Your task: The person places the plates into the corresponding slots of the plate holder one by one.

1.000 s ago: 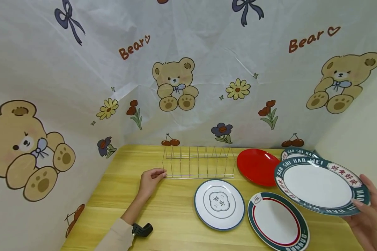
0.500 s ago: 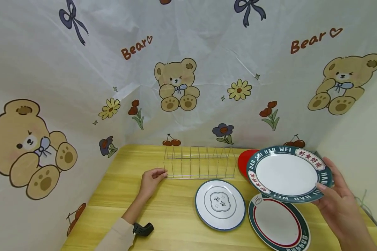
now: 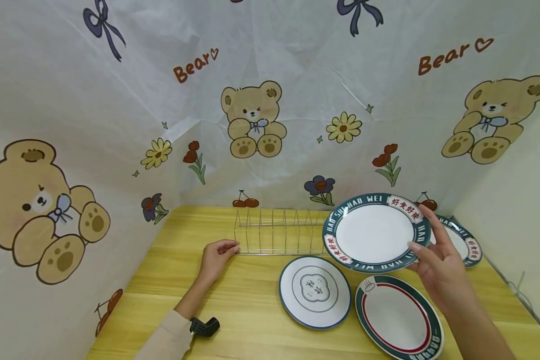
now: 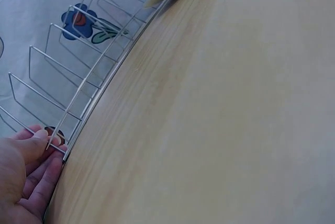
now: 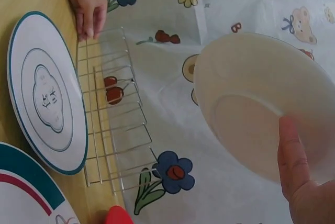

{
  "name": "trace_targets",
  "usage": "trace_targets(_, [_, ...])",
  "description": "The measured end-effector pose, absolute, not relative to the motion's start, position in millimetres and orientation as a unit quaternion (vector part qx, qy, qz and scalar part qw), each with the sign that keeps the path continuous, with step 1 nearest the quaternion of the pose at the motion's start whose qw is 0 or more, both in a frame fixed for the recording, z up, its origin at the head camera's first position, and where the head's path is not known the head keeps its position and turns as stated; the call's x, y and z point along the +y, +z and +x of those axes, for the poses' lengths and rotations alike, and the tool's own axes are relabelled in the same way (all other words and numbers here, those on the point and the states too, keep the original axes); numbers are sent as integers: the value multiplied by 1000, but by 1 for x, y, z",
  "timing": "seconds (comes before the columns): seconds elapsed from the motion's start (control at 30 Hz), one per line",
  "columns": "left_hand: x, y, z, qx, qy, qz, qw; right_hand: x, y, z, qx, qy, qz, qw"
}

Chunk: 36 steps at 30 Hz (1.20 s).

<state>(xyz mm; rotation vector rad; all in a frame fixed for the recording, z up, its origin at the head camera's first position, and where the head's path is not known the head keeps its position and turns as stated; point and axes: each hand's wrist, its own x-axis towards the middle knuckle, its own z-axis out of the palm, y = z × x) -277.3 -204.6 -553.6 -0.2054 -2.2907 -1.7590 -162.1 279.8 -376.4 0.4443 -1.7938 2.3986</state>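
In the head view my left hand (image 3: 217,261) pinches the left front end of a wire dish rack (image 3: 272,251), which stands at the back of the table. The left wrist view shows thumb and fingers around its end wire. My right hand (image 3: 447,272) holds an oval plate (image 3: 375,232) with a green lettered rim by its right edge, thumb on top and fingers beneath. That plate is raised and tilted, overlapping the rack's right end in the head view. From the right wrist, its pale underside (image 5: 251,114) shows with a finger extended along it.
A white plate with a blue rim (image 3: 315,292) lies before the rack. Right of it is a plate with a green rim and red ring (image 3: 398,320). Another green-lettered plate (image 3: 459,240) lies behind my right hand. A red plate (image 5: 119,216) shows partly in the right wrist view.
My right hand has carried the oval plate leftward and slightly up, toward the rack, covering the red plate in the head view. My left hand has stayed on the rack.
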Motion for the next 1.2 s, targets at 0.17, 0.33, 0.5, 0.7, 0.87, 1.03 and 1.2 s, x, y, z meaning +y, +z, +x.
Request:
trace_targets(0.17, [-205, -554, -278, -782, -608, -68, 116, 262, -370, -169, -617, 776, 123, 48])
trace_targets(0.33, [-206, -554, -278, -782, -608, -68, 118, 244, -365, -179, -645, 755, 106, 40])
trace_targets(0.5, [-206, -554, -278, -782, -609, -66, 119, 229, -364, -190, -677, 729, 91, 35])
trace_targets(0.7, [-205, -555, -278, -782, -608, -73, 118, 216, -362, -202, -696, 711, 96, 23])
trace_targets(0.87, [-206, -554, -278, -783, -606, -76, 121, 203, -359, -212, -701, 704, 111, 18])
trace_targets(1.03, [-206, -553, -278, -782, -606, -75, 122, 191, -358, -223, -720, 683, 117, 23])
trace_targets(1.2, [-206, -552, -276, -782, -608, -76, 114, 180, -361, -235, -723, 676, 142, 20])
